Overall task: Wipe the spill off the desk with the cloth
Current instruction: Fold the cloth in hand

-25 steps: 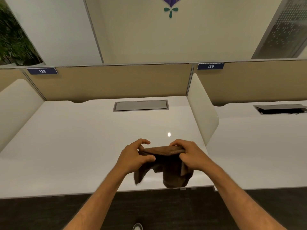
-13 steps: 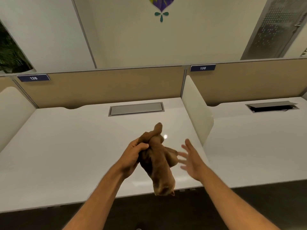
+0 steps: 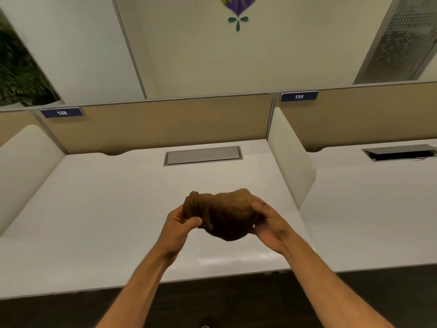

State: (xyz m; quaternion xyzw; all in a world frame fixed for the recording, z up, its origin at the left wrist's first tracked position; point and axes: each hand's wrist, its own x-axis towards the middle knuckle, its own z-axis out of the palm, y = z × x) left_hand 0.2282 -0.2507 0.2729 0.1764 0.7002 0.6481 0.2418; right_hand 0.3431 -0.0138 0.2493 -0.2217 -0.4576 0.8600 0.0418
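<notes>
The head view is filled by a white desk, above which a brown cloth is held bunched into a rounded wad between two bare hands. The cloth is kept in the air over the near middle of the desk and is not seen to touch the surface. The left hand is closed on the cloth's left end, with the thumb curled across a gathered fold. The right hand is cupped against the cloth's right side, its fingers wrapped round the wad and partly hidden behind it. Both forearms are seen reaching in from the bottom edge. No spill can be made out on the glossy desk top; only a pale reflection is visible near the front edge. A closed grey cable hatch is set into the desk towards the back. A tan partition is stood behind the desk, and blue number plates reading 138 and 139 are fixed along its top. A rounded white divider is placed at the desk's right side, with a neighbouring desk beyond it, where an open cable hatch is seen. A leaf-shaped wall decoration is visible above.
</notes>
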